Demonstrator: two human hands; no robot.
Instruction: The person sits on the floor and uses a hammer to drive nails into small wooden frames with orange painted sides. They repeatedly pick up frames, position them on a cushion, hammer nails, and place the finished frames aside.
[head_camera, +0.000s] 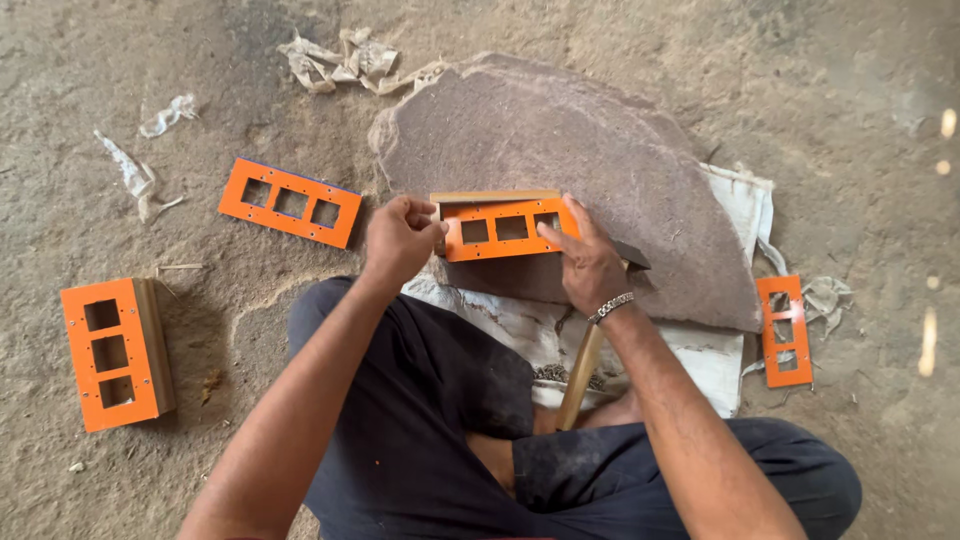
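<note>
On the flat stone slab (620, 150), centre of view, sits an orange three-cutout plate (505, 228) laid over a wooden box frame, only its top edge showing.

Left hand (400, 240) curled at the plate's left end, fingers closed around that end of the plate and frame, thumb up by the top corner. Right hand (590, 265) mostly open, fingers spread only slightly and pressing flat on the plate's right end. Not gripping, just pinning it down.

Risks, as I judge them:
- Plate not square on the frame. Right hand only presses, so a nudge from the left could skew it.
- Slab surface is uneven, so the box could rock.
- Hammer (582, 370) lies under the right wrist, head on the slab's lower edge. The wrist could snag it.
- Small nails on the white cloth (700, 360) near the knee, easy to scatter.

Around: finished orange-faced box (115, 352) on the dirt well to the left, loose plate (290, 203) upper left, another loose plate (785, 330) at the right by the cloth edge. Torn paper scraps (350, 60) beyond the slab.
</note>
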